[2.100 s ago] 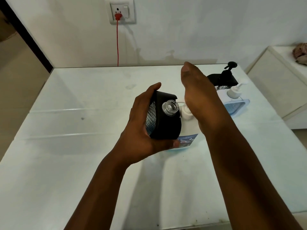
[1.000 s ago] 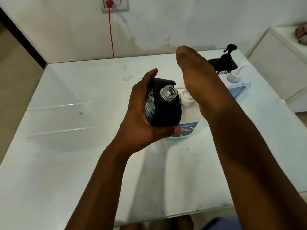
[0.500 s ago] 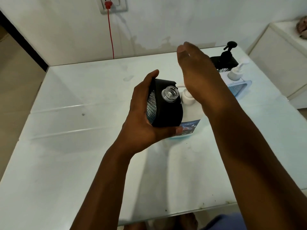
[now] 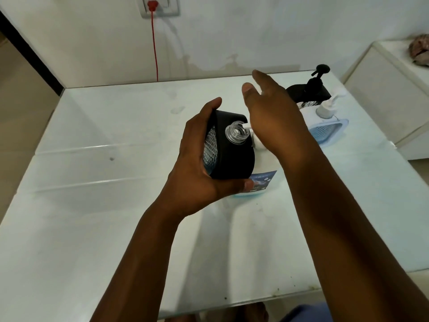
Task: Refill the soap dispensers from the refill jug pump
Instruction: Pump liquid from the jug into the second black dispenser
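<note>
Your left hand (image 4: 199,163) grips the black soap dispenser (image 4: 228,147), tilted, its open neck at the refill jug (image 4: 264,180) spout. Your right hand (image 4: 276,122), fingers straight, presses the jug pump. Farther back on the table (image 4: 92,228): black dispenser (image 4: 311,90), white dispenser (image 4: 325,117).

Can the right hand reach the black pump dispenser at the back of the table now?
Probably yes: the right hand is open over the white refill jug, and the black pump dispenser stands unobstructed just behind it.
</note>
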Demonstrator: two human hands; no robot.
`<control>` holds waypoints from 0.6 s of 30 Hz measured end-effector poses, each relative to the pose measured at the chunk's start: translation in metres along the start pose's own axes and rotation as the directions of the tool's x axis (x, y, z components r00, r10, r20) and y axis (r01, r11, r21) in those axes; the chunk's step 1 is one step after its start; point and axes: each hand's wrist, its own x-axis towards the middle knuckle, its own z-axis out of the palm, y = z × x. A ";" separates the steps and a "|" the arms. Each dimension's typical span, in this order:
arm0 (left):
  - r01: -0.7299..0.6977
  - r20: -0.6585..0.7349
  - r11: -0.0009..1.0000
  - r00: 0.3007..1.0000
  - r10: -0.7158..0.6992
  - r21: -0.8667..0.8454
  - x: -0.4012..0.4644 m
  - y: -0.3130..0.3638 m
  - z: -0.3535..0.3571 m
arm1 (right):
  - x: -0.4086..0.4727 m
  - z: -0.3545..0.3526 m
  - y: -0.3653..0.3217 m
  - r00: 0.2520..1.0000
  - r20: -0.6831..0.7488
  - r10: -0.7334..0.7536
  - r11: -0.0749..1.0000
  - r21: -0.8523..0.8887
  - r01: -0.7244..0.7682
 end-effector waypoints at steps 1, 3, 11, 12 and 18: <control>0.004 0.000 1.000 1.000 -0.004 0.004 0.000 0.000 0.000 | -0.001 -0.001 -0.002 1.000 -0.018 -0.003 0.995 0.095 0.005; 0.008 -0.002 1.000 1.000 -0.008 0.012 0.000 0.000 -0.001 | -0.002 -0.003 -0.006 0.999 -0.040 -0.003 0.957 0.288 0.014; 0.007 -0.004 1.000 1.000 -0.007 0.016 0.001 0.003 0.000 | -0.011 -0.013 -0.012 0.998 -0.020 0.060 0.783 0.621 -0.035; 0.004 -0.002 1.000 1.000 -0.004 0.016 0.001 0.002 0.000 | -0.013 -0.016 -0.013 0.997 -0.022 0.070 0.759 0.649 -0.039; -0.007 0.003 1.000 1.000 0.007 -0.006 0.000 0.002 -0.001 | -0.030 -0.033 -0.006 0.992 -0.045 0.116 0.744 0.666 -0.057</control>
